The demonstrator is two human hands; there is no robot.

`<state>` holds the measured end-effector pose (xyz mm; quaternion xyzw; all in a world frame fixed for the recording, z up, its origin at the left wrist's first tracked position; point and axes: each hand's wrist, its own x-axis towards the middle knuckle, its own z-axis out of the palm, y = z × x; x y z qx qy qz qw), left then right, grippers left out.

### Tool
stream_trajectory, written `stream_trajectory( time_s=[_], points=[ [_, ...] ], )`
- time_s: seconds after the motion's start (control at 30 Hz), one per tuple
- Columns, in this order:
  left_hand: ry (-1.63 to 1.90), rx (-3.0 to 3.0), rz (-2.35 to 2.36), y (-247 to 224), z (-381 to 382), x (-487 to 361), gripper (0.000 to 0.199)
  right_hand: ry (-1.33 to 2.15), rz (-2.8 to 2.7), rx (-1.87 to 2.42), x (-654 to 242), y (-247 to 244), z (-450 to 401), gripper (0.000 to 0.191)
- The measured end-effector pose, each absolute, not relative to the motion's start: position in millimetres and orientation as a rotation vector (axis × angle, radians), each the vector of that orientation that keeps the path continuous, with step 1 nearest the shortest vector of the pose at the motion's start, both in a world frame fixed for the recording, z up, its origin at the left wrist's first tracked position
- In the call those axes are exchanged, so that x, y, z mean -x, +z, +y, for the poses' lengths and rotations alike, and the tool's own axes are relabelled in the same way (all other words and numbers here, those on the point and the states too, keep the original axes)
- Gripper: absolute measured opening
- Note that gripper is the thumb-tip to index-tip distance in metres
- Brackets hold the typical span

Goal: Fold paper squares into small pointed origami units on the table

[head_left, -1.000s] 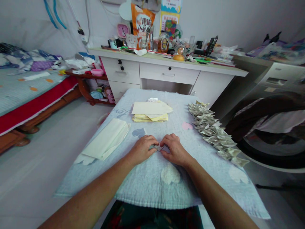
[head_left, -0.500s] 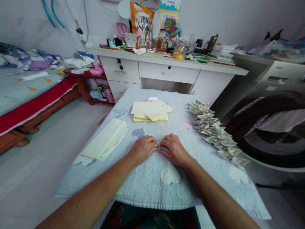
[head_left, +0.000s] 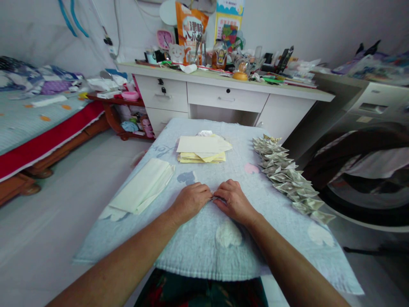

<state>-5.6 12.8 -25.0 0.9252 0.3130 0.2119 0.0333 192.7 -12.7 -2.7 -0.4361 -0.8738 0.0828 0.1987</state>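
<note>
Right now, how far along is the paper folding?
Done, apparently: the row of pointed greyish paper pieces. In hand: a small greyish paper piece, mostly hidden, between left hand and right hand. Perhaps left: the flat yellowish paper stack and pale greenish paper sheets.

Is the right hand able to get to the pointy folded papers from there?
Probably yes: nothing stands on the cloth between the right hand and the folded papers, though its fingers look busy pinching a small piece.
</note>
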Motion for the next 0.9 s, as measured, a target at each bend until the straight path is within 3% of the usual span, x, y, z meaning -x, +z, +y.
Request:
stream_trajectory(
  time_s=[0.37,0.9],
  points=[
    [0.657,-2.669,1.074,-18.6,8.1,4.4,0.011,0.128,-2.537,1.207,-188.9,1.3,-13.3,0.018],
    [0.701,-2.543,1.057,-17.7,11.6,4.6,0.014,0.194,-2.414,1.353,-185.2,-3.3,-13.5,0.007]
  ],
)
